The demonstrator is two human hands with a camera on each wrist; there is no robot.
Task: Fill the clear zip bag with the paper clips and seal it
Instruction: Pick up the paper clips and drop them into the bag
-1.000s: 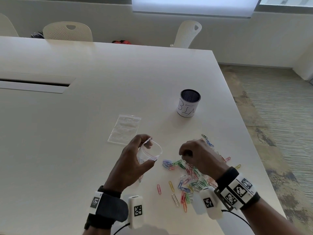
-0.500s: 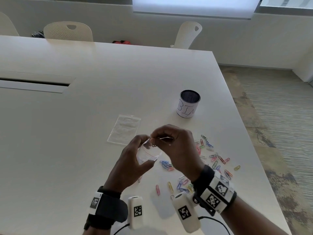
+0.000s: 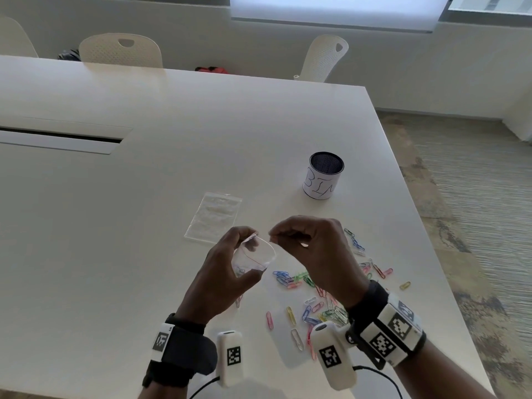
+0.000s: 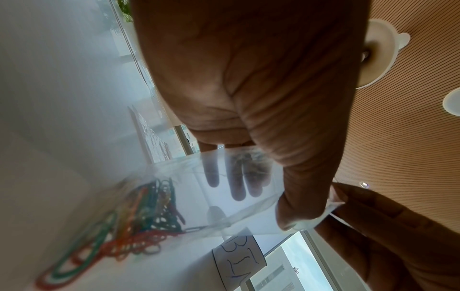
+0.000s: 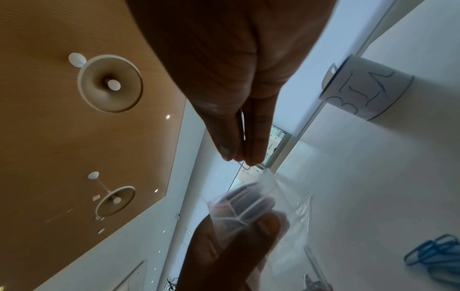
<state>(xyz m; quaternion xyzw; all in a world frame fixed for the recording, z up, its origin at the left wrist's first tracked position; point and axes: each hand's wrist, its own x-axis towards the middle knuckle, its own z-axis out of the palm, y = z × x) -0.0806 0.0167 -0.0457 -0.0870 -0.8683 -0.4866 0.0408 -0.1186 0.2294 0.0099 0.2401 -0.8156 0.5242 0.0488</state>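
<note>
The clear zip bag (image 3: 253,256) sits just left of centre in the lower half of the head view, upright, its mouth spread into an open loop, a few paper clips inside at the bottom. Loose coloured paper clips (image 3: 322,295) lie scattered at lower right on the tabletop.

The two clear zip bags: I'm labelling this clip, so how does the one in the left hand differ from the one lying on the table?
The held bag is lifted in the left hand, its mouth spread open; the spare bag lies flat on the table, untouched. The held bag has a few coloured paper clips at its bottom; the spare bag looks empty. Both are small clear plastic bags.
</note>
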